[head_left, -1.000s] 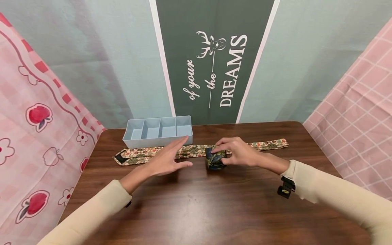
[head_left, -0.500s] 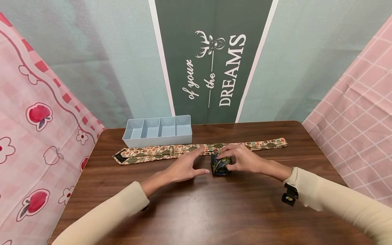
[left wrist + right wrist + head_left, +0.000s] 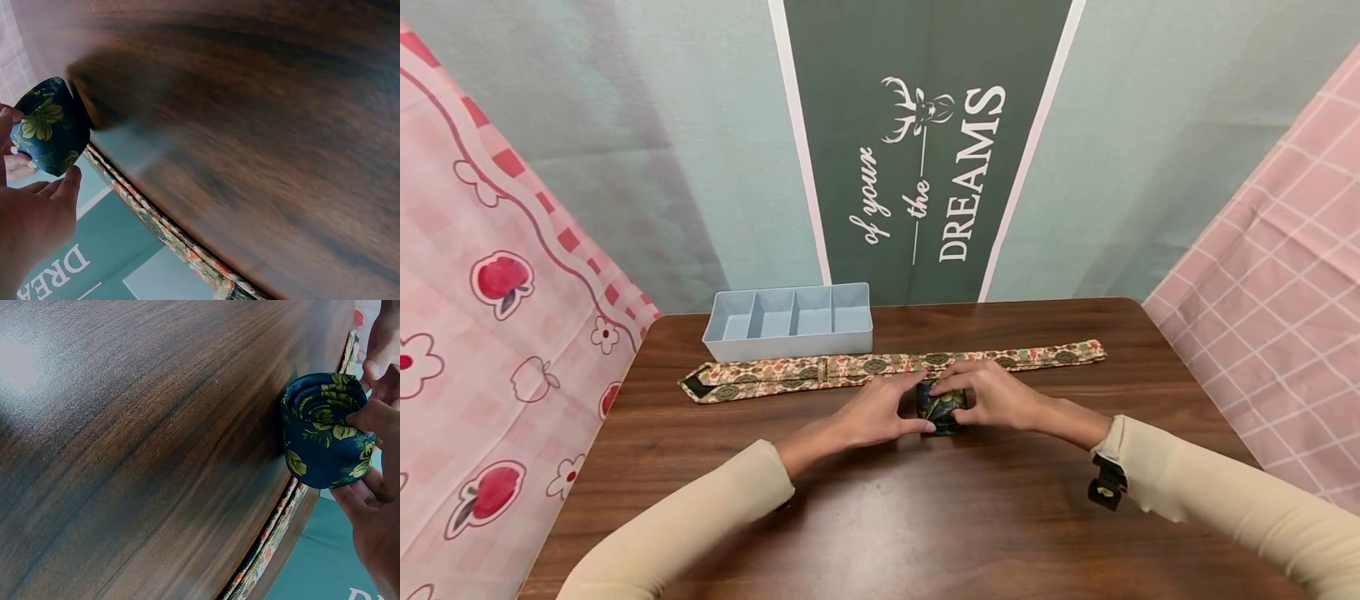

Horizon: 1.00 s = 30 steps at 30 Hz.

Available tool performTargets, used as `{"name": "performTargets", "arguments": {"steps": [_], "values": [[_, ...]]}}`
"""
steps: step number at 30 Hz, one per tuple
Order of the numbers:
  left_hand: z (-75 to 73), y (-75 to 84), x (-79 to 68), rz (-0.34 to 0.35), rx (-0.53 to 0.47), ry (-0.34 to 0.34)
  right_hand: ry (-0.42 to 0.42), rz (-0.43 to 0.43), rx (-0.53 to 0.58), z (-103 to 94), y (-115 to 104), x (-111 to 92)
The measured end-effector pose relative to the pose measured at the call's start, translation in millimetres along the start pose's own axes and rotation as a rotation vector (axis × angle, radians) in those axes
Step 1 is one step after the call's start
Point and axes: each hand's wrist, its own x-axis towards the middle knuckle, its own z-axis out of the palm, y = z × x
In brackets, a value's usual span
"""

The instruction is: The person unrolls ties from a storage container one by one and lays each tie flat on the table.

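A dark blue necktie with yellow-green flowers (image 3: pixel 322 447) stands on the table, rolled into a coil whose spiral end shows in the right wrist view. My right hand (image 3: pixel 1000 398) grips the roll from the right, thumb at its near side and fingers over the far side. From the left, my left hand (image 3: pixel 876 410) closes about the same roll, its thumb at the near edge and its fingertips at the far edge. In the left wrist view a fingertip of that hand touches the blue fabric. Behind the roll a cream patterned necktie (image 3: pixel 775 377) lies stretched out lengthwise, folded double.
A light blue tray with several compartments (image 3: pixel 786 344) stands at the back left of the brown wooden table (image 3: pixel 880 517). Curtains hang behind and at both sides; the back one (image 3: pixel 1022 50) bears white lettering.
My left hand has moved right, from apart to meeting the rolled necktie. My right hand has brought the roll slightly right and nearer, keeping its grip. The cream necktie and tray stay put.
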Motion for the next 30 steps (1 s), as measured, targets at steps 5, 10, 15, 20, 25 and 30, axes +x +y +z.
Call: {"name": "performTargets", "arguments": {"steps": [5, 10, 15, 20, 25, 30], "values": [[5.6, -0.1, 2.0, 0.023, 0.005, 0.01, 0.001, 0.006, 0.002, 1.5, -0.6, -1.2], [7.3, -2.4, 1.2, 0.02, -0.003, 0.02, -0.003, 0.026, 0.0, 2.1, -0.3, -3.0], [7.0, -5.1, -1.3, 0.023, -0.022, 0.027, 0.001, 0.025, -0.001, 2.5, 2.0, -5.4], [6.9, -9.5, -5.1, 0.04, -0.039, 0.037, 0.01, 0.005, 0.008, 1.8, 6.0, -8.7], [5.5, -14.1, -7.4, 0.075, 0.003, 0.024, -0.008, 0.018, 0.024, 0.3, 7.9, -11.9], [5.2, -15.1, -7.3, 0.103, 0.079, -0.047, 0.004, 0.041, 0.022, 1.4, 7.9, -12.7]]}}
